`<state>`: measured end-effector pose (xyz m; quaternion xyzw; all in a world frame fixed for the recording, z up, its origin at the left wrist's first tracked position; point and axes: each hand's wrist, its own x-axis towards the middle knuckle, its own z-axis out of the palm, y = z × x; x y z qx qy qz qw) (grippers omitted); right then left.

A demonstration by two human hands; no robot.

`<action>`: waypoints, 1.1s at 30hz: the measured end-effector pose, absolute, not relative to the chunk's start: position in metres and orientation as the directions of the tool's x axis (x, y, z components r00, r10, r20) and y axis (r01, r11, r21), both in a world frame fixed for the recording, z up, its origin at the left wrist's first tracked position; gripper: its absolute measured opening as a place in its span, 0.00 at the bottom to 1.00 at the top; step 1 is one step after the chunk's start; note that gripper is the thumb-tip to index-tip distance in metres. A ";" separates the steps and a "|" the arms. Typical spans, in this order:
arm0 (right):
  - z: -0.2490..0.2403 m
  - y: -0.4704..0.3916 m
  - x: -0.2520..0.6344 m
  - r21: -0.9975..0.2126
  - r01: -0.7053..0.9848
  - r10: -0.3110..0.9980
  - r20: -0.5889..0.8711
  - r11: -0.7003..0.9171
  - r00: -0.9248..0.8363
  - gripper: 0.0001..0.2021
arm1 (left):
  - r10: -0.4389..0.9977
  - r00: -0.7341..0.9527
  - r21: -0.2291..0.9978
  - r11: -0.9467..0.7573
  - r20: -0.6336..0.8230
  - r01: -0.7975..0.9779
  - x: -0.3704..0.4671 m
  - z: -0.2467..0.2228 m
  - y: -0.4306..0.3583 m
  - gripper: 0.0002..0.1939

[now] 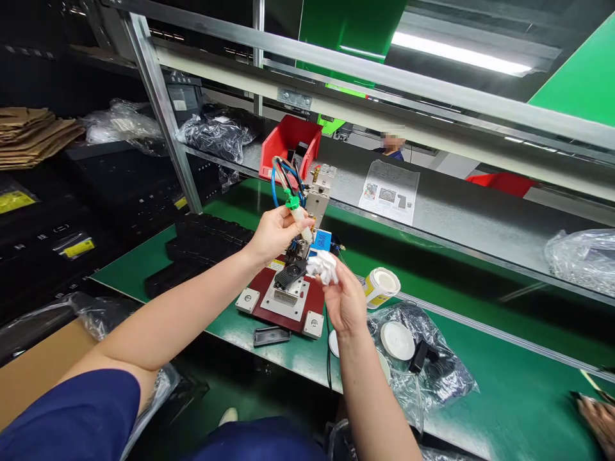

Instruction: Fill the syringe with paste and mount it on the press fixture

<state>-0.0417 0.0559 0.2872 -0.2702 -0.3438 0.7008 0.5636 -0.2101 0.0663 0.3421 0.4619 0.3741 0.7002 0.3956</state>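
Observation:
My left hand (278,234) is closed around a translucent syringe (301,221) with a green cap and a tube at its top; the syringe tilts down to the right. Pinched in my right hand (344,294) is a crumpled white tissue (323,266), just below and right of the syringe's lower end. Behind both hands stands a small press machine (318,198) on a dark red base (262,287). A black part (291,274) rests on the machine's metal fixture, left of the tissue.
A black tray (271,336) lies before the machine. At right are a white tub (383,286), a round white lid (398,340) and plastic bags (446,365). A red bin (291,147) and a printed sheet (390,192) occupy the shelf. Another person's hand (597,416) shows at far right.

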 end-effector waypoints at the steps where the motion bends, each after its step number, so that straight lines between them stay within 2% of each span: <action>1: 0.292 0.059 -0.048 -0.774 -0.618 0.974 0.004 -0.141 -0.227 0.11 | 0.906 -0.257 0.891 -0.394 0.335 -0.226 -0.209 0.343 0.065 0.21; 6: 0.305 0.066 -0.076 -0.712 -0.664 0.959 -0.045 -0.228 -0.280 0.09 | 0.907 -0.259 0.882 -0.395 0.331 -0.258 -0.204 0.344 0.062 0.20; 11: 0.307 0.061 -0.082 -0.737 -0.649 0.980 -0.091 -0.187 -0.179 0.07 | 0.904 -0.257 0.886 -0.402 0.342 -0.232 -0.200 0.341 0.063 0.20; 15: 0.303 0.054 -0.066 -0.754 -0.635 0.983 -0.078 -0.168 -0.167 0.12 | 0.879 -0.316 0.889 -0.424 0.358 -0.173 -0.203 0.338 0.066 0.19; 18: 0.291 0.049 -0.045 -0.770 -0.614 0.983 -0.100 -0.174 -0.154 0.15 | 0.873 -0.309 0.890 -0.434 0.378 -0.138 -0.207 0.335 0.068 0.18; 23: 0.255 0.043 -0.011 -0.758 -0.618 0.974 -0.218 -0.210 -0.063 0.14 | 0.860 -0.300 0.890 -0.452 0.414 -0.067 -0.213 0.330 0.073 0.17; 27: 0.228 0.037 0.006 -0.736 -0.621 0.953 -0.295 -0.269 -0.063 0.15 | 0.846 -0.287 0.887 -0.462 0.450 0.030 -0.215 0.325 0.076 0.15; 33: 0.202 0.030 0.014 -0.792 -0.553 0.959 -0.278 -0.258 -0.048 0.11 | 0.847 -0.277 0.890 -0.440 0.455 0.118 -0.215 0.322 0.074 0.11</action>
